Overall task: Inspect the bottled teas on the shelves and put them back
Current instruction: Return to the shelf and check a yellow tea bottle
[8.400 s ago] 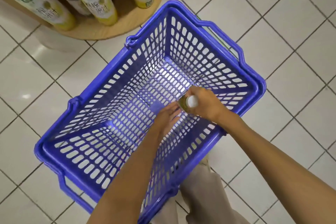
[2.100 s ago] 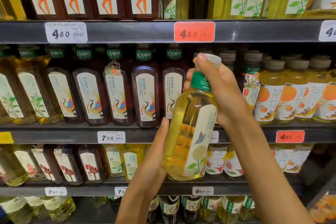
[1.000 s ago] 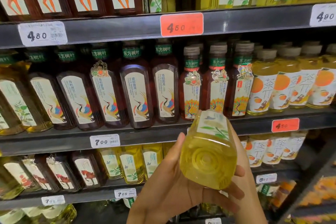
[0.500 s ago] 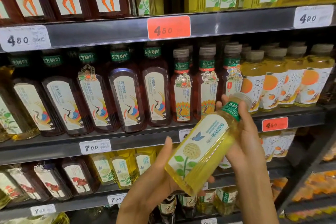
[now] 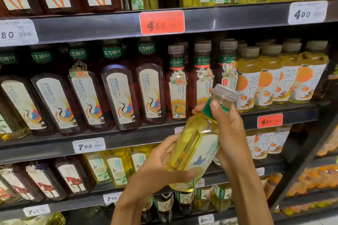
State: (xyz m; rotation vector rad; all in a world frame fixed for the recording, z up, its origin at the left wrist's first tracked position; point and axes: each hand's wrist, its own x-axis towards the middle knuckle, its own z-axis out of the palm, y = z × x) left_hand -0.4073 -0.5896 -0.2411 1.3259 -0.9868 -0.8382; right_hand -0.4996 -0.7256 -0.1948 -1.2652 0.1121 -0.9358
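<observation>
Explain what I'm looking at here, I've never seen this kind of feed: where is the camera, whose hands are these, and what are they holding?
There is no machine: a person works with bare hands, and one wide-angle camera worn on their head looks forward and down, so you see what they face.

They stand before dark metal store shelves stocked with rows of bottled teas, with price tags on the shelf edges.

Between the hands is a clear plastic bottle of pale yellow tea with a translucent cap, tilted so the cap points up and right. The left hand grips its lower body, thumb across the front. The right hand grips the neck, fingers curled round the green band just under the cap.

The bottle is off the shelf, not yet put back.
</observation>
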